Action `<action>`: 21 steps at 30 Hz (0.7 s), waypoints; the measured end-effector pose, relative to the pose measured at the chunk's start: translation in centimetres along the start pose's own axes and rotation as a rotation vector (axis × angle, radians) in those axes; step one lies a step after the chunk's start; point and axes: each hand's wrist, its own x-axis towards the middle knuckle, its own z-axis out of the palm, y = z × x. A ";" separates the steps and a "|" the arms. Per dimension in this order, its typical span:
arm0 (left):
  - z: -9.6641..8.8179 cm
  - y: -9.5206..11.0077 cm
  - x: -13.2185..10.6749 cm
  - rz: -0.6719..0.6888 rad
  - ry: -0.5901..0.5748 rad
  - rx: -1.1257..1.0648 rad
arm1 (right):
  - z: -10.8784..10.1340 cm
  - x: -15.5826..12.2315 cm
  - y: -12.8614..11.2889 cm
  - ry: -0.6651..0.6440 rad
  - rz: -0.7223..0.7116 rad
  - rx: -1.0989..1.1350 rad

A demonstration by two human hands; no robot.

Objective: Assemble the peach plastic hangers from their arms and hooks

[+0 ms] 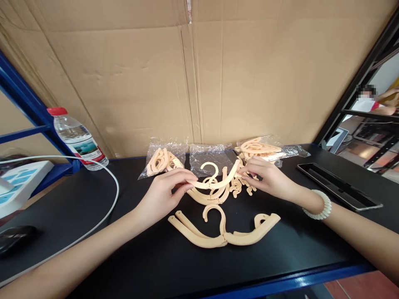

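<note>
A cream plastic folding hanger (225,182) is raised above the black table, its arms spread and its hook pointing up. My left hand (168,189) pinches the end of its left arm between thumb and fingers. At the other end, my right hand (264,174) has its fingers closed around the tip of the right arm; whether a small part is also in them I cannot tell. Nearer to me lies another cream hanger (249,238) with its hook upward. Behind the raised one are more hanger pieces (202,199) and several small curved pieces (237,189), partly hidden.
Clear plastic bags of hanger parts lie at the back left (160,160) and back right (260,147), with an empty clear bag (208,160) between. A water bottle (82,143), white cable (116,199) and black mouse (15,238) are at left, a dark flat device (338,187) at right.
</note>
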 end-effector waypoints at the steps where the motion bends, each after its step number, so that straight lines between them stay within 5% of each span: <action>1: 0.1 0.2 -0.1 -0.047 0.026 -0.062 | 0.1 0.0 0.0 0.051 0.051 0.035; 6: 0.4 1.2 -0.3 -0.251 0.147 -0.340 | 0.0 0.1 -0.7 0.288 0.428 0.314; 10: 0.5 1.3 -0.3 -0.245 0.190 -0.394 | -0.8 0.6 -1.7 0.455 0.633 0.750; 14: 0.3 1.6 -0.3 -0.154 0.225 -0.384 | -1.2 0.8 -2.3 0.453 0.702 1.096; 21: -0.3 3.1 -0.4 -0.025 0.353 -0.234 | -1.0 1.1 -3.4 0.366 0.764 1.226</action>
